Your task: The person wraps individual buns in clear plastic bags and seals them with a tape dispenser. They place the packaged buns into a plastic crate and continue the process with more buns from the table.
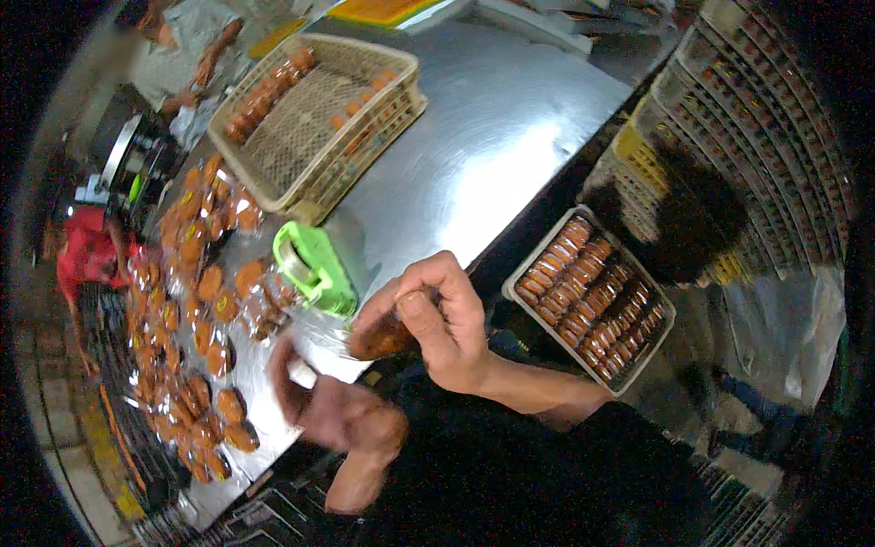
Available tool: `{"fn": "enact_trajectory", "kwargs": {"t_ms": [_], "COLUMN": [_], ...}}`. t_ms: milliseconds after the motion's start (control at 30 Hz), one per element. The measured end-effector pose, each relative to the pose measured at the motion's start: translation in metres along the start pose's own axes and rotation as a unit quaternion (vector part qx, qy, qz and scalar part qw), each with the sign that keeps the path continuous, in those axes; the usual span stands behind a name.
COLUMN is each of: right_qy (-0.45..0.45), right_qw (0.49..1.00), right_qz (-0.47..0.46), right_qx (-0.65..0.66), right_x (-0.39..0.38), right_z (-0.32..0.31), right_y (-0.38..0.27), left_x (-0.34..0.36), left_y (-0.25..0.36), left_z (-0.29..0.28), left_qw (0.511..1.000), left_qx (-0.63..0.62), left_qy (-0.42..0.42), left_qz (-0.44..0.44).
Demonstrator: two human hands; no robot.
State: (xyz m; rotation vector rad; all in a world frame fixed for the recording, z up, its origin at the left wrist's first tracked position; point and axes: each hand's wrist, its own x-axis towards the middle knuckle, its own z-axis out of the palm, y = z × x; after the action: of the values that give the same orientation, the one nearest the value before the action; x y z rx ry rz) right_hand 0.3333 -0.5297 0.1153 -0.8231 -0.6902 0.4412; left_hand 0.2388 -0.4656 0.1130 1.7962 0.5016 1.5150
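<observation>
My right hand [442,324] is closed on a brown round pastry [381,339] at the table's near edge, its thumb and fingers pinching one side. My left hand [333,406], blurred by motion, hovers over the table's edge to the left of it. Its fingers look apart, with nothing visible between them. Just beyond both hands stands a bright green tape dispenser [324,269]. To the left, many film-wrapped brown pastries [187,328] lie in a loose heap, some bearing yellow labels.
A beige plastic crate [314,196] on the metal table [410,182] holds rows of pastries. At right, a lower crate [624,387] is filled with rows of wrapped pastries, beside tall stacked crates [729,100]. Other people work at far left, one in a red top [87,251].
</observation>
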Motion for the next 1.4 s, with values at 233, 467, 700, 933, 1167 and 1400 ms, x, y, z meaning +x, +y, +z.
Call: {"fn": "enact_trajectory", "kwargs": {"t_ms": [233, 467, 700, 933, 1167, 1400], "right_qy": [-0.028, -0.169, -0.23, -0.187, -0.153, -0.164], "right_qw": [0.96, 0.927, 0.877, 0.879, 0.878, 0.81], "right_qz": [-0.188, -0.137, -0.172, -0.14, -0.14, -0.274], "right_qx": [-0.206, -0.305, -0.385, -0.416, -0.431, -0.491], "right_x": [0.006, -0.01, 0.003, 0.002, -0.004, 0.01], "right_z": [0.044, 0.125, 0.175, 0.206, 0.216, 0.218], "right_y": [0.024, 0.094, 0.11, 0.138, 0.175, 0.178], "left_x": [0.03, 0.042, 0.084, 0.092, 0.112, 0.121], "left_y": [-0.009, -0.048, -0.092, -0.111, -0.134, -0.132], "left_z": [-0.058, -0.128, -0.22, -0.245, -0.254, -0.279], "left_qw": [0.95, 0.987, 0.977, 0.934, 0.94, 0.963], "left_qx": [-0.105, -0.068, -0.117, -0.193, -0.118, 0.183], "left_qy": [-0.062, 0.05, -0.133, -0.058, -0.102, -0.194], "left_qz": [-0.289, -0.134, -0.116, -0.295, -0.305, -0.031]}}
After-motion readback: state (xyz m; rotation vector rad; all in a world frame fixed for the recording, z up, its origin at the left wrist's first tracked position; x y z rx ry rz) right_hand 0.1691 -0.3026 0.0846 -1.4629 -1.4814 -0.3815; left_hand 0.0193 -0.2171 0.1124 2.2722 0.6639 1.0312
